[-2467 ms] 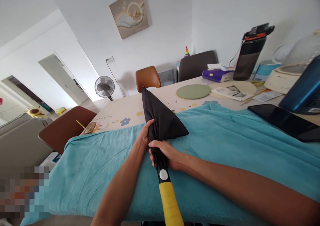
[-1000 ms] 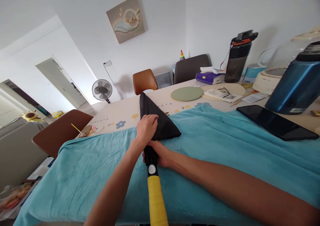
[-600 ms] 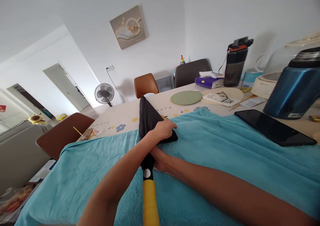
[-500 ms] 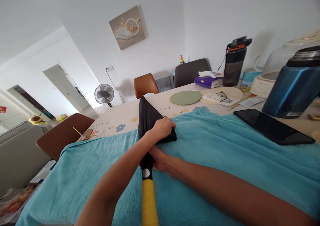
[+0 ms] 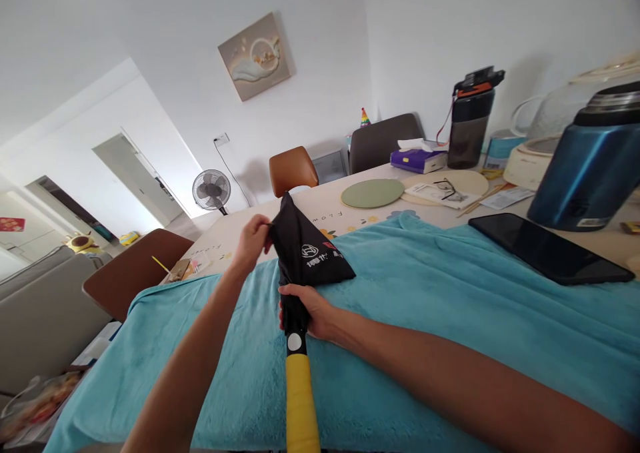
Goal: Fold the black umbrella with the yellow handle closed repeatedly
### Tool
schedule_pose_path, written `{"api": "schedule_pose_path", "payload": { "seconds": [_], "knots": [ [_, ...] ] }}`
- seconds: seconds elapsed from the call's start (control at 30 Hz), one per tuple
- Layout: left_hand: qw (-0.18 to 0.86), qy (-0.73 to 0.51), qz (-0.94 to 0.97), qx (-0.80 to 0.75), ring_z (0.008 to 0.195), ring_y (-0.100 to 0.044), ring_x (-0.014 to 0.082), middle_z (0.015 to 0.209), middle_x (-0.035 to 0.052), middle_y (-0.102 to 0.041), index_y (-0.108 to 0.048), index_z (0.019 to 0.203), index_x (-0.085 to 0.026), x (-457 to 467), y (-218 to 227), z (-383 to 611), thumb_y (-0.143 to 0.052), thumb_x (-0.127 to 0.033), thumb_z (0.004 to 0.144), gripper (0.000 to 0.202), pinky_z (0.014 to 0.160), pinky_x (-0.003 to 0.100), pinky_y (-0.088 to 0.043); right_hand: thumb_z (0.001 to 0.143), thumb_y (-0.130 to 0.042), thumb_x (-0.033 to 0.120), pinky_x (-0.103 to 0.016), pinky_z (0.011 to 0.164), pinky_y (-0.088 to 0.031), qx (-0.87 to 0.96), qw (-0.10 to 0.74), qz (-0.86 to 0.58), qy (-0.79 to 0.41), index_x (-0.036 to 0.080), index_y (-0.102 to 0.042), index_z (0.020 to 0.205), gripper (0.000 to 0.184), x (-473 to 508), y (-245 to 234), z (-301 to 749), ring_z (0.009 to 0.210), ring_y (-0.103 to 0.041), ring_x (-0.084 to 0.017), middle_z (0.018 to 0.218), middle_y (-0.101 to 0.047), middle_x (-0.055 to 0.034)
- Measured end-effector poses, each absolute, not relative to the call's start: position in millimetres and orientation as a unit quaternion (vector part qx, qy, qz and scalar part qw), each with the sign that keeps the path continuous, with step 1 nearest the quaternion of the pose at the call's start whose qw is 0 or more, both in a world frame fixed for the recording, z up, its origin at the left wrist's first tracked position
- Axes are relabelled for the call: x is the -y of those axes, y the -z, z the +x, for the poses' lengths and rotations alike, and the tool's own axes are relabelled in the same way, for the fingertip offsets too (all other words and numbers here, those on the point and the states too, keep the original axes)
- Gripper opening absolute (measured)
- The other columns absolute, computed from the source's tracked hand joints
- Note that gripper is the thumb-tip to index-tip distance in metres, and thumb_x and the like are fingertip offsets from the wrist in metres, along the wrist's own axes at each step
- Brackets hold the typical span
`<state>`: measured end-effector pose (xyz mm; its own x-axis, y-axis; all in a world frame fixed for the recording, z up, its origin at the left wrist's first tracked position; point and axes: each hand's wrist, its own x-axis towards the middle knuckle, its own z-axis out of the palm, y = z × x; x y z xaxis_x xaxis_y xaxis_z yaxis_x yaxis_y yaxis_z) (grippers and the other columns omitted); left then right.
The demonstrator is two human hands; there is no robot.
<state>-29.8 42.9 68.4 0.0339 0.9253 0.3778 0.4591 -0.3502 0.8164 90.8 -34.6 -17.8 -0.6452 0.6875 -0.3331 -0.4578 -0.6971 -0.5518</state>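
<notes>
A folded black umbrella with white and red printing lies on a turquoise blanket, its tip pointing away from me. Its yellow handle, topped by a round white button, runs toward me. My right hand is wrapped round the gathered cloth just above that button. At the canopy's left edge, my left hand pinches a bit of the black fabric between closed fingers. To the right of the umbrella the cloth spreads out in a loose triangular flap.
On the table's right side are a black phone, a blue thermos, a dark water bottle, glasses, a purple tissue pack and a green placemat. Chairs and a fan stand beyond.
My left hand has moved from the right flap across to the canopy's left edge, uncovering the printing. My right hand still grips the umbrella, its thumb now over the front.
</notes>
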Motion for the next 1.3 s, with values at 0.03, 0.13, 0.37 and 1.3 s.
{"api": "schedule_pose_path", "payload": {
  "seconds": [0.03,0.13,0.37,1.3],
  "knots": [
    [0.253,-0.495,0.649,-0.519,0.039,-0.039,0.0061,0.052,-0.0059,-0.047,-0.042,0.074,-0.020,-40,-66,-45,-0.037,-0.019,0.068,0.007,0.037,0.019,-0.029,0.074,-0.055,0.022,-0.030,0.046,-0.050,0.216,0.323,-0.267,-0.882,0.014,-0.048,0.069,0.012,34,18,91,0.045,-0.055,-0.014,0.050,-0.052,0.0002],
    [0.293,-0.497,0.605,-0.549,0.039,-0.038,0.0055,0.054,-0.0055,-0.047,-0.043,0.069,-0.019,-29,-49,-85,-0.040,-0.021,0.064,0.006,0.036,0.018,-0.030,0.074,-0.055,0.023,-0.029,0.046,-0.050,0.223,0.320,-0.265,-0.882,0.014,-0.048,0.066,0.014,34,18,90,0.044,-0.054,-0.014,0.049,-0.052,-0.0002],
    [0.349,-0.394,0.594,-0.608,0.051,-0.047,0.0085,0.061,-0.0035,-0.046,-0.049,0.070,-0.016,-17,-9,-111,-0.044,-0.029,0.069,0.014,0.048,0.023,-0.044,0.075,-0.057,0.021,-0.029,0.043,-0.049,0.238,0.327,-0.267,-0.875,0.014,-0.047,0.067,0.014,35,18,90,0.042,-0.053,-0.014,0.048,-0.052,0.0005],
    [0.190,-0.250,0.728,-0.610,0.057,-0.043,0.0093,0.061,-0.0048,-0.045,-0.056,0.078,-0.016,-15,-44,-106,-0.052,-0.022,0.061,0.018,0.055,0.021,-0.032,0.079,-0.055,0.033,-0.025,0.042,-0.047,0.233,0.324,-0.269,-0.877,0.013,-0.050,0.073,0.021,31,20,90,0.042,-0.051,-0.012,0.048,-0.054,-0.0009]
  ]
}}
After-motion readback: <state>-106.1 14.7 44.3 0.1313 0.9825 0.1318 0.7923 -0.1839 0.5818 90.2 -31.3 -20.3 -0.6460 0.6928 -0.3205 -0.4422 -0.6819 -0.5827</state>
